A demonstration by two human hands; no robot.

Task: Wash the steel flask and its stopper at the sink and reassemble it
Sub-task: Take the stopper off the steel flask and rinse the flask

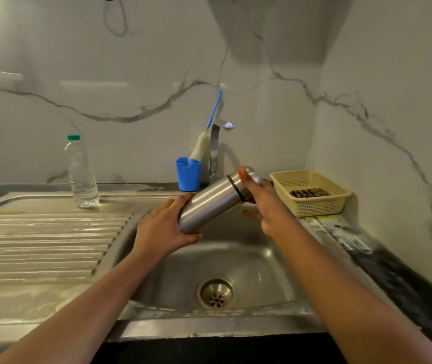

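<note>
the steel flask (pixel 211 203) is held tilted above the sink (pixel 238 261) basin, base low on the left, top raised near the tap (pixel 216 148). the left hand (pixel 162 228) grips the base, fingers over it and thumb beneath. the right hand (pixel 265 206) curls its fingers round the capped top, just past the black ring. a blue cup (pixel 188 174) holding a bottle brush (pixel 201 148) stands behind, just left of the tap.

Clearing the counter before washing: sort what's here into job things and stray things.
Job: flask, gripped by left hand and right hand; sink; tap; probably brush in cup.
Stray: bottle; basket.
</note>
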